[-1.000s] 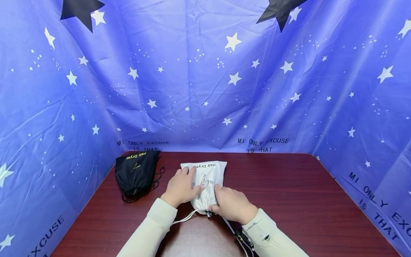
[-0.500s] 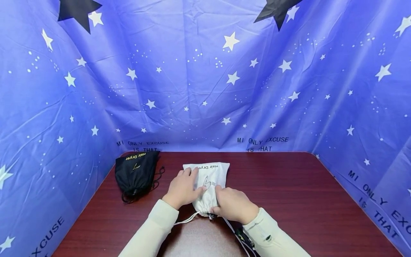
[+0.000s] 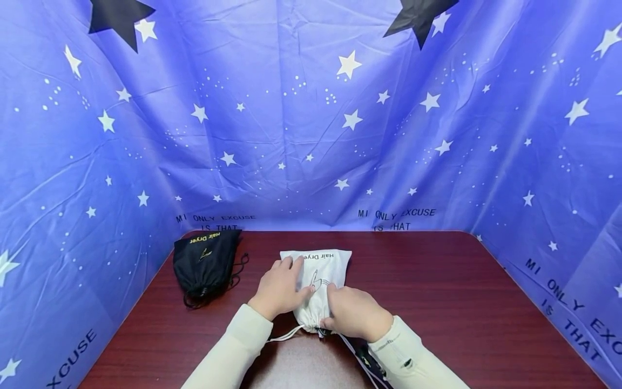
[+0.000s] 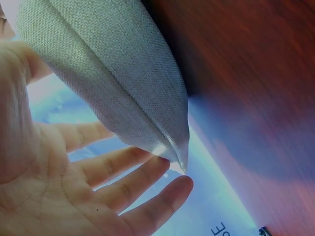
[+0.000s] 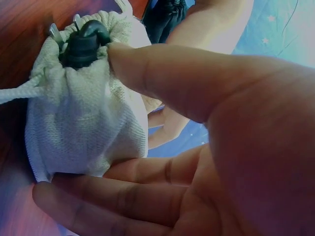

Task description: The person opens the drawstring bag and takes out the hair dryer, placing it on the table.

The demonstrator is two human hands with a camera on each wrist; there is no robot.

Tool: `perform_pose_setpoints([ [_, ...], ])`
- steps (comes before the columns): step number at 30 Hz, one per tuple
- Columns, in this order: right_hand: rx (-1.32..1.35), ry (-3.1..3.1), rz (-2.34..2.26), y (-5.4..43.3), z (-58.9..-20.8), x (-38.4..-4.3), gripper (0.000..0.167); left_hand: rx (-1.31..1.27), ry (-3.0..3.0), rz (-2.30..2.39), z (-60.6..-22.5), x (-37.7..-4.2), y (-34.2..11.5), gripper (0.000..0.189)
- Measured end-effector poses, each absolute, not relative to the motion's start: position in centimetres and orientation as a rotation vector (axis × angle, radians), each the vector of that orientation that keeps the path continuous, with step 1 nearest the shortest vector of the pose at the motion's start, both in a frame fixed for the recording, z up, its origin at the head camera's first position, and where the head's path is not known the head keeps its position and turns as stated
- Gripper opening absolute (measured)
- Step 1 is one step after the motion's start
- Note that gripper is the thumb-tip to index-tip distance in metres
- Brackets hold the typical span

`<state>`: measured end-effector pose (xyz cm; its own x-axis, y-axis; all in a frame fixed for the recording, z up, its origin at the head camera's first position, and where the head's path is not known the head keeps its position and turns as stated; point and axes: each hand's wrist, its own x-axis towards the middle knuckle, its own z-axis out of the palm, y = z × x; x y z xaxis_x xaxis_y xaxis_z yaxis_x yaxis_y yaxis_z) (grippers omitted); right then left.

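The white bag [image 3: 317, 307] lies on the table [image 3: 418, 275] between both hands, its long axis running toward the far edge, mouth [image 3: 309, 325] nearest. Fingers uncurled, the left hand [image 3: 279, 289] touches one side, the right hand [image 3: 358, 312] the other, closer to the mouth.

A white woven-cloth drawstring bag [image 3: 322, 300], plumply filled, lies on the desk [image 3: 413, 270] between the two hands, its squared end pointing away from the person. "Hair Dryer" and a small line drawing, both upside down, mark its upper face. The near mouth is gathered; a black plug [image 5: 81, 50] with metal prongs pokes out, and white cord [image 3: 286, 334] trails.
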<state>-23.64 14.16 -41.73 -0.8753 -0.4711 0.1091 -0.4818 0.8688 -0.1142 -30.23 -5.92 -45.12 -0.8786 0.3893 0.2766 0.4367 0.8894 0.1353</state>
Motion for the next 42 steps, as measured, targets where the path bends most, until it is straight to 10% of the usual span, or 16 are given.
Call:
perform_pose_setpoints([
  [35, 0.848, -2.986, 0.205, 14.8, -41.1, -23.6, 0.061, -0.624, -2.896, -0.307, -44.8, -30.2, -5.9, 0.082],
  [42, 0.829, -2.993, 0.172, 15.1, -40.8, -23.4, 0.055, -0.655, -2.772, -0.173, -44.1, -29.4, -5.8, 0.05],
])
